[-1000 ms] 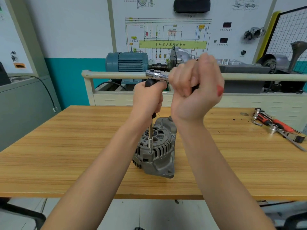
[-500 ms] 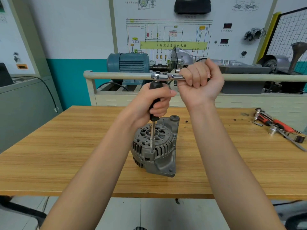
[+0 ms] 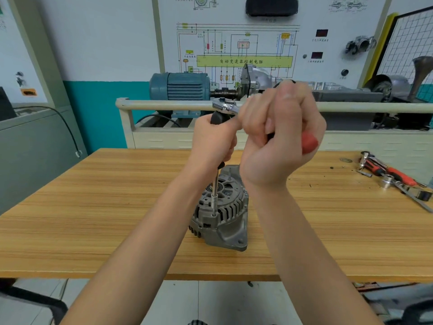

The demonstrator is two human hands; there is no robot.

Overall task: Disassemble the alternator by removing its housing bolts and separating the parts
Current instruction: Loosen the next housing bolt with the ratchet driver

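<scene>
1. Right now your left hand (image 3: 214, 141) has its fingers curled tight around the black grip of an extension driver (image 3: 215, 184), which stands nearly upright
2. Its thin steel shaft runs down from under your left hand, and its tip sits on a housing bolt (image 3: 213, 215) at the near edge of the alternator (image 3: 222, 212)
3. Your right hand (image 3: 278, 137) is closed in a fist around the ratchet handle (image 3: 309, 143), fingers pressed together; only the red end of the handle shows past the heel of your hand
4. The chrome ratchet head (image 3: 226, 107) sticks out of your right fist to the left and sits atop the driver's black grip, just above your left hand
5. The alternator stands on the wooden workbench (image 3: 93, 219), about midway across it and near the front edge, its vented face turned up and its mounting ear towards you
6. Your right wrist hides part of the alternator's far right side
7. Well apart on the bench's far right lie loose tools (image 3: 396, 179): a red-handled tool, a socket and some steel pieces
8. Behind the bench stand a blue motor (image 3: 180, 86) and a wiring diagram board (image 3: 243, 50)
</scene>
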